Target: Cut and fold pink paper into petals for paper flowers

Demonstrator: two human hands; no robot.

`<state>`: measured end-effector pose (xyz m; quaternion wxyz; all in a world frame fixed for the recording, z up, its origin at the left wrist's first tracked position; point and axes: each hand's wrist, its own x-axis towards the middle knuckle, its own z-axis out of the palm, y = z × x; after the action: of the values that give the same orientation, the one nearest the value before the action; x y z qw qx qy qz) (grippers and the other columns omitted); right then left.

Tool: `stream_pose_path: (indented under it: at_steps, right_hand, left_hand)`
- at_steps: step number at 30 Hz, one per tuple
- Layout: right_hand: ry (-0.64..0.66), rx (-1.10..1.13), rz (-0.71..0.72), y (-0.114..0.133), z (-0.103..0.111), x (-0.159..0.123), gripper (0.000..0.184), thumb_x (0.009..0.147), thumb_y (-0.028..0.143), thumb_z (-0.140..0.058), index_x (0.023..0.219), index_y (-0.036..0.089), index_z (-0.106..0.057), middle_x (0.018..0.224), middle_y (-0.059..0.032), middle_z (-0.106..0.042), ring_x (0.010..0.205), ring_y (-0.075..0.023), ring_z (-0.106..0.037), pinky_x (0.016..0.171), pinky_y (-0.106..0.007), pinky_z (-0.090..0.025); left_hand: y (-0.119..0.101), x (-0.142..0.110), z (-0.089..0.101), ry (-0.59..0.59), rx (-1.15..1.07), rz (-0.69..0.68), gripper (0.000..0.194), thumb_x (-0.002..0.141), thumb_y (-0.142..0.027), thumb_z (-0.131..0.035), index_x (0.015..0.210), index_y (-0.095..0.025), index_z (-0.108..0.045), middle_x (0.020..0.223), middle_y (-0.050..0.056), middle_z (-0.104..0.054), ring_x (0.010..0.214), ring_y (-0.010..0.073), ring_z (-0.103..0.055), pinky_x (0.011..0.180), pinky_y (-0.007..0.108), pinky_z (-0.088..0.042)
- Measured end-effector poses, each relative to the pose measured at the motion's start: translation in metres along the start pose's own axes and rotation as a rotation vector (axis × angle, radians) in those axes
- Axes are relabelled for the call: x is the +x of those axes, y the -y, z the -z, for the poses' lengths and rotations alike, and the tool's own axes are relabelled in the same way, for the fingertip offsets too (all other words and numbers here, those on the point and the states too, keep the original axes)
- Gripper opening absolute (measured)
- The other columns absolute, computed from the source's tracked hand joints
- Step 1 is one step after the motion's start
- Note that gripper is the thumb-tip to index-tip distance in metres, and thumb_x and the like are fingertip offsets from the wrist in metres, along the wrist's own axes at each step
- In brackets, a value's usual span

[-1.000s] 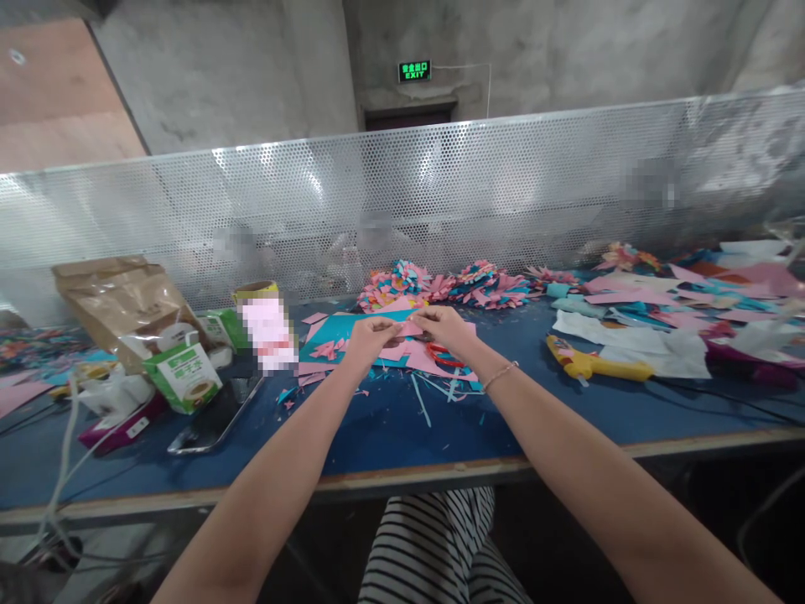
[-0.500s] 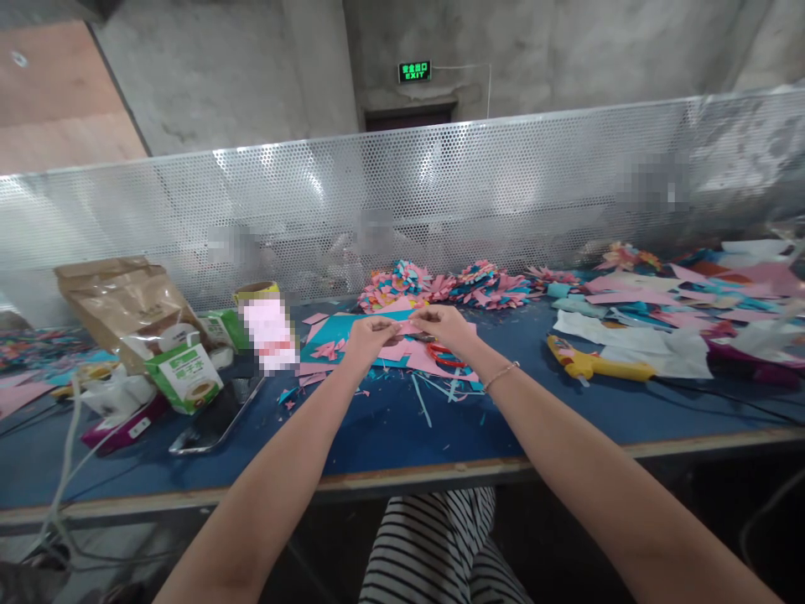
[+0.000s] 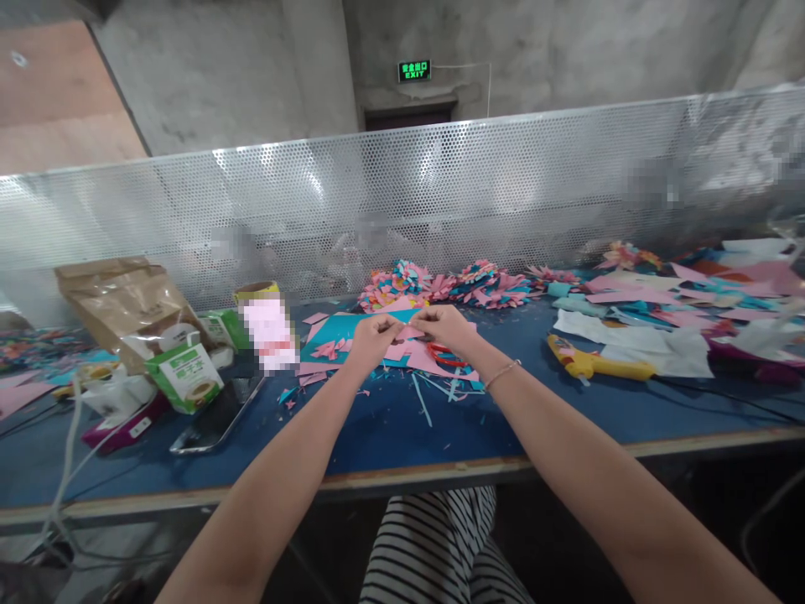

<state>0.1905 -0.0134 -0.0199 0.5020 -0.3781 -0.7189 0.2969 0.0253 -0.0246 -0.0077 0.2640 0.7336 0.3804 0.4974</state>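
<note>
Over the paper pile, my left hand [image 3: 376, 338] is closed in a pinch on a small piece of pink paper [image 3: 408, 331]. My right hand [image 3: 444, 324] pinches the same piece from the other side, the fingertips of both hands close together. The fingers partly cover the piece, so its shape is hard to make out. Beneath the hands lie a blue paper sheet [image 3: 336, 329] and pink paper [image 3: 428, 361]. Red-handled scissors [image 3: 448, 356] rest by my right hand. Small pink cut pieces [image 3: 328, 349] lie left of my left hand.
Bunches of pink and blue paper petals [image 3: 484, 285] stand behind the hands. A yellow glue gun [image 3: 584, 366] with its cable lies right. Left are a phone [image 3: 217, 415], a green-white packet [image 3: 185, 377] and a brown bag [image 3: 129, 302]. A perforated metal screen [image 3: 340, 201] runs along the back.
Pink paper that showed between the hands is now mostly hidden behind the fingertips. My fingers have shifted slightly on it; the things on the table have stayed put.
</note>
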Motion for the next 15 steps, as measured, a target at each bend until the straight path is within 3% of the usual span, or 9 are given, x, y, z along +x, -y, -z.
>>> stream_pose_path:
  at_steps: [4, 11, 15]
  right_hand:
    - [-0.019, 0.056, -0.041, -0.0102, 0.003, 0.0031, 0.023, 0.066, 0.036, -0.056, 0.068, 0.014, -0.059, 0.056, 0.0016, -0.05, 0.05, -0.0086, -0.046, 0.049, -0.022, -0.038]
    - [0.05, -0.228, 0.046, -0.0045, 0.0053, 0.0027, 0.025, 0.071, 0.036, -0.05, 0.067, 0.013, -0.059, 0.055, 0.0005, -0.053, 0.051, -0.0099, -0.048, 0.051, -0.022, -0.038]
    - [-0.012, -0.456, -0.038, -0.0107, 0.0102, 0.0033, 0.035, 0.081, 0.035, -0.035, 0.084, 0.012, -0.061, 0.077, -0.0071, -0.063, 0.069, -0.0149, -0.057, 0.061, -0.024, -0.041]
  left_hand:
    - [0.0009, 0.0, -0.001, -0.008, -0.06, 0.034, 0.018, 0.065, -0.031, -0.058, 0.057, -0.015, -0.054, 0.051, -0.003, -0.052, 0.049, 0.0114, -0.056, 0.055, 0.026, -0.048]
    - [0.0068, -0.0027, -0.0043, 0.098, 0.018, 0.014, 0.017, 0.064, -0.033, -0.058, 0.065, -0.015, -0.059, 0.055, 0.0, -0.059, 0.053, 0.0136, -0.058, 0.054, 0.026, -0.048]
    - [0.0031, -0.0029, -0.0037, 0.035, -0.039, 0.075, 0.018, 0.063, -0.033, -0.06, 0.062, -0.015, -0.059, 0.054, 0.001, -0.06, 0.053, 0.0147, -0.059, 0.055, 0.028, -0.049]
